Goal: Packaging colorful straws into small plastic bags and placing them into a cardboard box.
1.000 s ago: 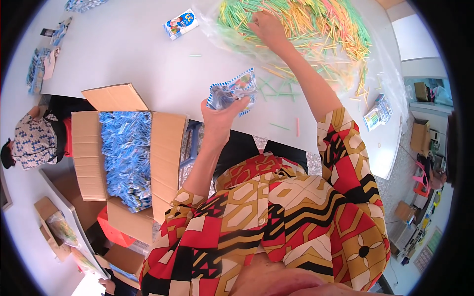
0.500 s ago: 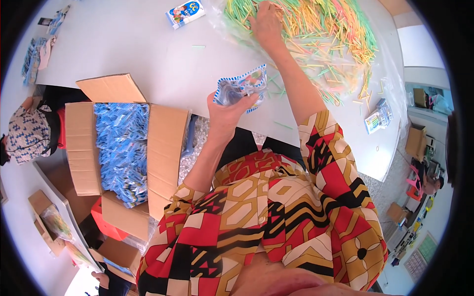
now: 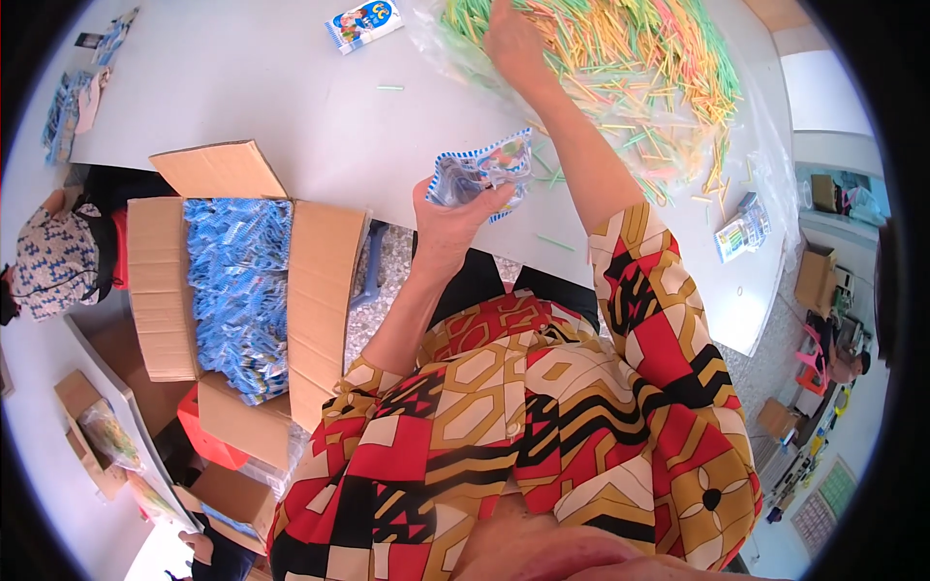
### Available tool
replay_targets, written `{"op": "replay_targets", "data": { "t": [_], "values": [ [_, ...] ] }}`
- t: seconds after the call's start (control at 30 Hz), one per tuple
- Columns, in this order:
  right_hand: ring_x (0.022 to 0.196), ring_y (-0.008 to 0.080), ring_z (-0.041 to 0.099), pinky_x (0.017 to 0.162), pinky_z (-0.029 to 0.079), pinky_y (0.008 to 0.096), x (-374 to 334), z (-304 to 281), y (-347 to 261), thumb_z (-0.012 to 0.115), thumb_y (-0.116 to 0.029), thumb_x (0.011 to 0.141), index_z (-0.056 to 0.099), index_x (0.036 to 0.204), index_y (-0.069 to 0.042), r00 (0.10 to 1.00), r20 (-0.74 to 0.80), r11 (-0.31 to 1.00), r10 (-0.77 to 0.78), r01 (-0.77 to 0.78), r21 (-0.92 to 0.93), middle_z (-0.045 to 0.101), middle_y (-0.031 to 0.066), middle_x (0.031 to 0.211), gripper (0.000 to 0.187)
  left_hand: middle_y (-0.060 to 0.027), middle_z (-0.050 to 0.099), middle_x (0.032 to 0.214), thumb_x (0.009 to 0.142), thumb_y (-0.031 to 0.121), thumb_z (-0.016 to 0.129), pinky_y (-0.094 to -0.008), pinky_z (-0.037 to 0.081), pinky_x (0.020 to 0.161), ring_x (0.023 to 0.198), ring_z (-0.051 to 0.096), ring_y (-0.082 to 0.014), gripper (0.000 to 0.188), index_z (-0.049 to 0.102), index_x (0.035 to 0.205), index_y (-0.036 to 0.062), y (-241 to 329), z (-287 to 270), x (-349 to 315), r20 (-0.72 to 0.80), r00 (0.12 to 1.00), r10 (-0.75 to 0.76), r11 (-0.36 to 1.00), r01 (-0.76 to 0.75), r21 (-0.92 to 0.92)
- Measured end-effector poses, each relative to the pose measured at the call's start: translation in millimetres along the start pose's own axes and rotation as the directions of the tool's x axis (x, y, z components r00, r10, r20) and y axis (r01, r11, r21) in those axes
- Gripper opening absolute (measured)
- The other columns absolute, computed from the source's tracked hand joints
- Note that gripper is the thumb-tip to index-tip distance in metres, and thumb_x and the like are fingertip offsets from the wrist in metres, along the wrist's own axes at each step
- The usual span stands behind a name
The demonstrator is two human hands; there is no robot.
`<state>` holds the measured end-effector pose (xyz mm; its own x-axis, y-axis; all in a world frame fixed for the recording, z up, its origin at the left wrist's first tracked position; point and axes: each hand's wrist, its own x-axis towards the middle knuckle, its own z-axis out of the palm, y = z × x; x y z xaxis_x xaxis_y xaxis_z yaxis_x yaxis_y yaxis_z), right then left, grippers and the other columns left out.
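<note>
My left hand [image 3: 451, 225] is closed round a small clear pouch [image 3: 475, 174] with a blue-and-white striped edge. The pouch is held upright with its mouth spread, just above the table's near edge. My right hand [image 3: 515, 46] is over the left side of a big heap of thin sticks [image 3: 630, 44] in green, yellow, orange and pink. At least one of its fingers is stretched out toward the top of the picture; the other fingertips are partly hidden, and I see no stick held in them.
Clear plastic sheeting [image 3: 765, 174] lies under the heap. A printed packet [image 3: 363, 24] and another filled packet [image 3: 741, 232] lie on the white table [image 3: 242, 87]. At my left stands an open carton [image 3: 325, 310] full of blue packets [image 3: 237, 290]. Another person [image 3: 63, 257] sits beyond it.
My right hand has moved slightly up and left over the sticks, with a finger now stretched out. My left hand has shifted a little to the right with the pouch.
</note>
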<state>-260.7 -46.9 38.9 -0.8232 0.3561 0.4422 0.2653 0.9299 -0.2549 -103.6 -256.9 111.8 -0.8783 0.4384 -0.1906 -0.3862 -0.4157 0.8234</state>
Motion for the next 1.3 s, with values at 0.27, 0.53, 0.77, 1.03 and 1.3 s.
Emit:
{"op": "replay_targets", "data": {
  "t": [0.27,0.53,0.77,1.03,1.3],
  "values": [
    [0.066,0.0357,0.060,0.062,0.046,0.0471,0.1,-23.7,6.8,0.055,-0.010,0.066,0.058,0.077,0.004,0.998,0.016,0.995,-0.068,0.069,-0.072,0.059,0.0224,0.070,0.018,-0.0062,0.065,0.090,0.071,0.003,0.074,-0.0261,0.050,0.074,0.080,0.061,-0.0107,0.028,0.063,0.096,-0.0030,3.7,0.4,-2.6,-0.013,1.000,0.006,0.999,-0.006,0.037],
    [0.065,0.0254,0.060,0.064,0.048,0.0365,-0.8,-46.6,38.7,0.060,-0.017,0.064,0.065,0.090,-0.004,0.989,0.130,0.865,-0.067,-0.008,0.502,0.062,0.0165,0.076,0.030,-0.0070,0.064,0.091,0.071,0.002,0.074,-0.0265,0.049,0.076,0.081,0.061,-0.0113,0.029,0.062,0.097,-0.0035,-0.9,-4.1,-1.6,-0.013,0.999,0.035,0.998,-0.034,0.060],
    [0.061,0.0151,0.061,0.061,0.049,0.0294,-8.4,-43.3,45.9,0.065,-0.021,0.070,0.064,0.107,-0.008,0.974,0.195,0.796,-0.111,-0.031,0.605,0.065,0.0134,0.078,0.039,-0.0064,0.064,0.091,0.071,0.001,0.073,-0.0266,0.049,0.076,0.081,0.061,-0.0117,0.030,0.062,0.098,-0.0034,-0.2,0.9,-6.1,-0.037,0.998,0.049,0.994,-0.045,0.097],
    [0.069,0.0213,0.060,0.063,0.047,0.0309,-42.6,-136.5,52.9,0.065,-0.020,0.079,0.060,0.088,-0.001,0.885,0.458,0.690,0.082,-0.382,0.615,0.060,0.0125,0.076,0.022,-0.0058,0.064,0.092,0.069,-0.002,0.073,-0.0267,0.048,0.076,0.080,0.060,-0.0110,0.033,0.062,0.101,-0.0039,4.8,5.7,0.1,-0.020,0.996,0.087,0.984,-0.083,0.156],
    [0.062,0.0109,0.052,0.060,0.043,0.0267,-156.1,-136.2,81.6,0.063,-0.015,0.084,0.059,0.092,0.000,0.933,0.203,0.829,-0.297,0.147,0.540,0.056,0.0063,0.071,0.018,-0.0035,0.064,0.082,0.072,0.002,0.073,-0.0232,0.048,0.069,0.073,0.059,-0.0081,0.020,0.064,0.089,-0.0021,-5.0,6.2,3.8,0.081,0.993,0.082,0.971,-0.098,0.218]
  ]
}}
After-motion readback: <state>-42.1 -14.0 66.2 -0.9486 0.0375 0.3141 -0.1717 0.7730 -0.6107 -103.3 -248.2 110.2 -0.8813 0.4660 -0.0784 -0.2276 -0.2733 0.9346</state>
